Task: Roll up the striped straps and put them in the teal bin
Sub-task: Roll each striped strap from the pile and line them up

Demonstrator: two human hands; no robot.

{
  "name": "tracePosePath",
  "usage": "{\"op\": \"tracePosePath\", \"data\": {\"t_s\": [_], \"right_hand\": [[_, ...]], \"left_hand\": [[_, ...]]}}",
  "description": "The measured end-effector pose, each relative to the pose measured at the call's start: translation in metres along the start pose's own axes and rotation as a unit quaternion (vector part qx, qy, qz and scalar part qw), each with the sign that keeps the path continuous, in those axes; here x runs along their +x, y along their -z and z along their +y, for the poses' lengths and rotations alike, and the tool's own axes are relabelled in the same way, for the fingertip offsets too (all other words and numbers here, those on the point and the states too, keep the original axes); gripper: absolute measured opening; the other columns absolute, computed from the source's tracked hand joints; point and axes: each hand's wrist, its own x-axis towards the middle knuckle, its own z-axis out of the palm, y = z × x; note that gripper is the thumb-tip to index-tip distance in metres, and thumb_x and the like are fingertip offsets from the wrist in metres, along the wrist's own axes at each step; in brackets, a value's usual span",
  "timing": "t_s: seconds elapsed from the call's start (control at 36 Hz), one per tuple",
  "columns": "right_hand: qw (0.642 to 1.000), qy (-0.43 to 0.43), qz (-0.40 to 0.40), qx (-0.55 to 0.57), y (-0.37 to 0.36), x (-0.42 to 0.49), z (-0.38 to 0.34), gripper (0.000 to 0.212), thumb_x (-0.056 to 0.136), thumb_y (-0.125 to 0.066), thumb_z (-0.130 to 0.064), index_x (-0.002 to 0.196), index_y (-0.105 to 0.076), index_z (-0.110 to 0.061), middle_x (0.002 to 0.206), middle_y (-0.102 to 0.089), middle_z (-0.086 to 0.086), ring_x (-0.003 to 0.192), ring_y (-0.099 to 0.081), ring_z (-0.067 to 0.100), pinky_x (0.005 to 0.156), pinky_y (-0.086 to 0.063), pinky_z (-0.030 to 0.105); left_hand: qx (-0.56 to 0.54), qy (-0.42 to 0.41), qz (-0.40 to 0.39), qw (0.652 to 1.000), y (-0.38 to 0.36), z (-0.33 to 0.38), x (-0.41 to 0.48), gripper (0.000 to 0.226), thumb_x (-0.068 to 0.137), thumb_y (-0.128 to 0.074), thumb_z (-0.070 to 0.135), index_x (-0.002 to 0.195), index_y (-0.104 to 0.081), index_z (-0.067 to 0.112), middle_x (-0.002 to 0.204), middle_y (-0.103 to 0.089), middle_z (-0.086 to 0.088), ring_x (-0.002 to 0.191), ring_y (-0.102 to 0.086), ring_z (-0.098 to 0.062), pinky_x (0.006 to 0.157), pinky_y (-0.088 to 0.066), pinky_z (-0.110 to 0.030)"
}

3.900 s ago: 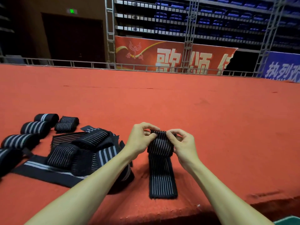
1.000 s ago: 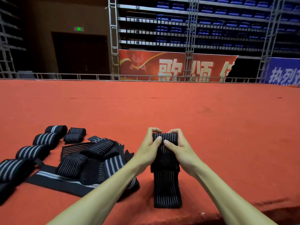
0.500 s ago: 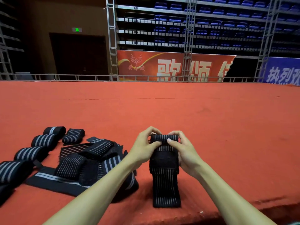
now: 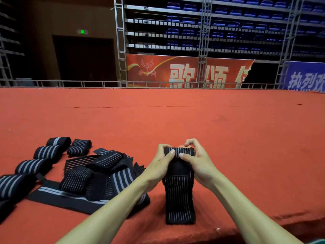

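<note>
**Both hands pinch the rolled end of one striped strap**

We see the striped strap (image 4: 179, 199) lying lengthwise on the red carpet (image 4: 193, 120), its free end close to the near edge. Its far end is wound into a tight roll (image 4: 179, 150) lifted a little above the flat part. The left hand (image 4: 159, 163) grips the roll's left side, fingers curled over the top and thumb pressed on the near face. The right hand (image 4: 199, 162) mirrors it on the right side, thumb on the roll and fingers hooked behind it. The two thumbs almost meet at the middle of the roll, so the strap sits directly between the hands and runs back between the forearms.

To the left, just beside the left forearm, lies a heap of loose straps (image 4: 98, 175). Beyond it, a row of rolled straps (image 4: 46, 152) curves toward the left edge. At the bottom right corner we make out a teal sliver (image 4: 317, 242), possibly the bin's rim, though too little shows to be sure.
</note>
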Motion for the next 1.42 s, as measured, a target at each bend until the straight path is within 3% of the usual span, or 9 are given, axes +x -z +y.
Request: {"op": "tracePosePath", "data": {"t_s": [0.22, 0.39, 0.53, 0.69, 0.89, 0.97, 1.11, 1.25, 1.42], "right_hand": [[0.999, -0.003, -0.017, -0.04, -0.001, 0.001, 0.001, 0.027, 0.091, -0.057, 0.003, 0.1, -0.045, -0.019, 0.102, -0.049, 0.01, 0.083, -0.053, 0.018, 0.071, -0.048, 0.032], [0.998, -0.049, 0.026, 0.014, -0.011, 0.002, -0.003, 0.02, 0.097, -0.057, -0.014, 0.115, -0.047, -0.015, 0.095, -0.06, 0.006, 0.078, -0.063, 0.016, 0.064, -0.053, 0.029], [0.997, -0.023, 0.055, -0.039, -0.017, 0.005, -0.004, 0.017, 0.097, -0.057, -0.032, 0.099, -0.057, -0.015, 0.084, -0.061, 0.0, 0.073, -0.06, 0.009, 0.066, -0.048, 0.028], [0.998, 0.023, 0.049, -0.022, -0.02, 0.007, -0.001, 0.005, 0.098, -0.057, -0.013, 0.101, -0.054, -0.016, 0.089, -0.056, 0.005, 0.075, -0.057, 0.013, 0.065, -0.05, 0.026], [1.0, -0.002, -0.014, -0.026, -0.018, 0.005, -0.001, 0.014, 0.1, -0.052, -0.013, 0.111, -0.048, -0.021, 0.099, -0.055, 0.008, 0.084, -0.057, 0.016, 0.068, -0.05, 0.029], [0.998, -0.011, -0.036, -0.044, -0.017, 0.003, -0.002, 0.014, 0.101, -0.051, -0.015, 0.112, -0.045, -0.022, 0.095, -0.056, 0.004, 0.078, -0.058, 0.013, 0.06, -0.049, 0.025], [0.998, -0.001, -0.03, -0.048, -0.014, 0.002, 0.0, 0.016, 0.101, -0.051, -0.013, 0.112, -0.045, -0.022, 0.098, -0.054, 0.006, 0.083, -0.057, 0.015, 0.068, -0.051, 0.029], [0.998, 0.002, -0.021, -0.054, -0.015, 0.003, 0.001, 0.016, 0.1, -0.052, -0.017, 0.113, -0.045, -0.023, 0.102, -0.054, 0.008, 0.09, -0.056, 0.017, 0.079, -0.049, 0.036], [0.999, -0.007, 0.027, -0.026, -0.024, 0.007, -0.002, 0.013, 0.099, -0.055, -0.021, 0.11, -0.049, -0.018, 0.101, -0.056, 0.006, 0.089, -0.056, 0.015, 0.075, -0.048, 0.03]], "left_hand": [[-0.029, 0.005, -0.028, 0.999, 0.006, 0.005, -0.001, 0.008, 0.106, -0.038, 0.015, 0.114, -0.038, 0.017, 0.099, -0.055, -0.005, 0.081, -0.059, -0.009, 0.069, -0.052, -0.024], [-0.054, -0.061, 0.026, 0.996, 0.012, 0.013, 0.0, 0.03, 0.095, -0.045, -0.012, 0.101, -0.046, 0.017, 0.093, -0.054, -0.009, 0.071, -0.058, -0.014, 0.06, -0.051, -0.028], [-0.037, -0.062, 0.032, 0.997, 0.01, 0.018, -0.002, 0.037, 0.089, -0.042, -0.02, 0.097, -0.044, 0.016, 0.089, -0.051, -0.006, 0.069, -0.055, -0.012, 0.059, -0.046, -0.028], [-0.125, 0.004, 0.047, 0.991, 0.008, 0.024, 0.001, 0.024, 0.095, -0.051, -0.001, 0.108, -0.042, 0.017, 0.098, -0.051, -0.007, 0.081, -0.056, -0.018, 0.069, -0.047, -0.031], [-0.13, 0.044, 0.051, 0.989, 0.009, 0.028, 0.001, 0.014, 0.103, -0.045, 0.027, 0.112, -0.041, 0.017, 0.087, -0.054, -0.001, 0.065, -0.056, -0.008, 0.049, -0.046, -0.02], [-0.134, 0.067, 0.033, 0.988, 0.014, 0.027, 0.001, 0.016, 0.104, -0.044, 0.03, 0.113, -0.04, 0.017, 0.093, -0.053, -0.004, 0.073, -0.056, -0.012, 0.057, -0.049, -0.024], [-0.089, 0.101, -0.016, 0.991, 0.019, 0.026, 0.001, 0.024, 0.104, -0.042, 0.04, 0.113, -0.039, 0.018, 0.105, -0.05, -0.006, 0.09, -0.052, -0.018, 0.074, -0.046, -0.029], [-0.076, 0.099, -0.025, 0.992, 0.022, 0.027, 0.005, 0.019, 0.104, -0.043, 0.037, 0.106, -0.038, 0.019, 0.102, -0.048, -0.007, 0.09, -0.047, -0.019, 0.074, -0.041, -0.031], [-0.125, 0.04, -0.053, 0.99, 0.027, 0.023, 0.004, 0.009, 0.104, -0.045, 0.013, 0.109, -0.039, 0.016, 0.097, -0.051, -0.006, 0.08, -0.052, -0.016, 0.069, -0.046, -0.028]]}}
